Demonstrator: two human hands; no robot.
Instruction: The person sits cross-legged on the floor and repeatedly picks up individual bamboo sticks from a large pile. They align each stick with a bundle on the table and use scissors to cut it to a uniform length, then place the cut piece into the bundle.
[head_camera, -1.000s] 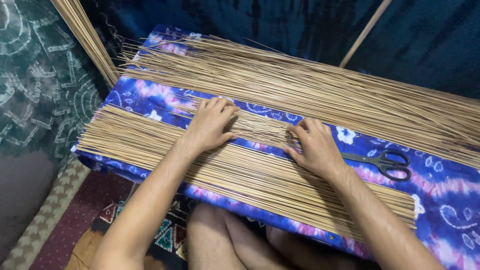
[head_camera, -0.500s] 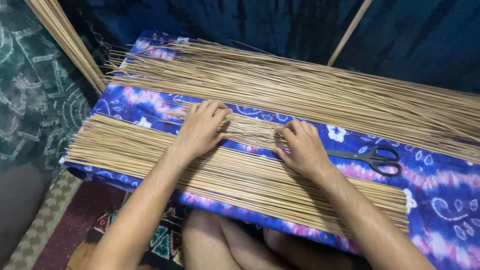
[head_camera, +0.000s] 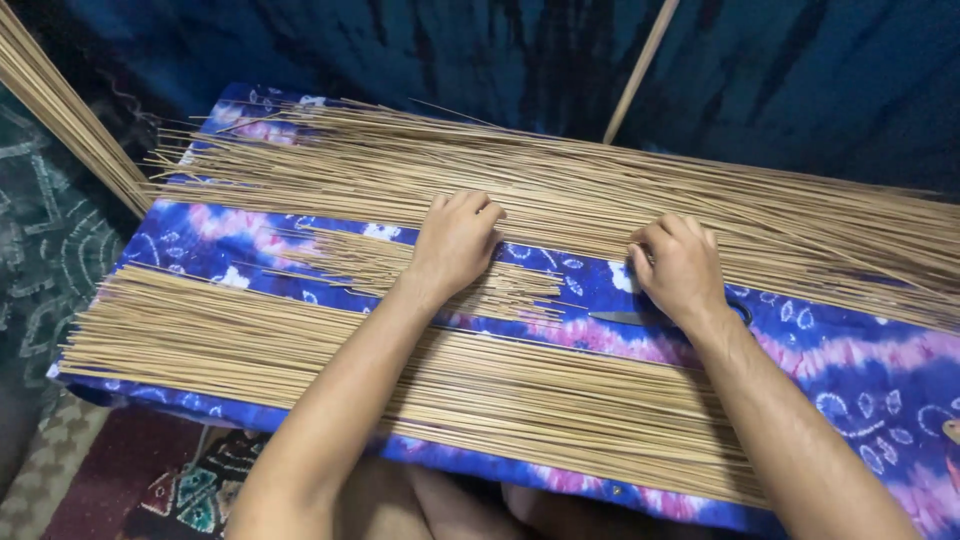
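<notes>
Two hands down on thin tan sticks spread over blue tie-dye cloth (head_camera: 230, 225). Left hand (head_camera: 455, 245) lies flat, fingers (head_camera: 470, 205) loosely curled, pressing small loose bunch (head_camera: 400, 265) between far pile (head_camera: 560, 185) and near pile (head_camera: 400, 375). Right hand (head_camera: 680, 265) reaches far pile's edge, fingers bent; cannot tell whether it pinches any stick. Scissors (head_camera: 625, 318) partly under right wrist. Step in hand: sorting sticks from far pile. Next move calls for light, even pull along stick length.
</notes>
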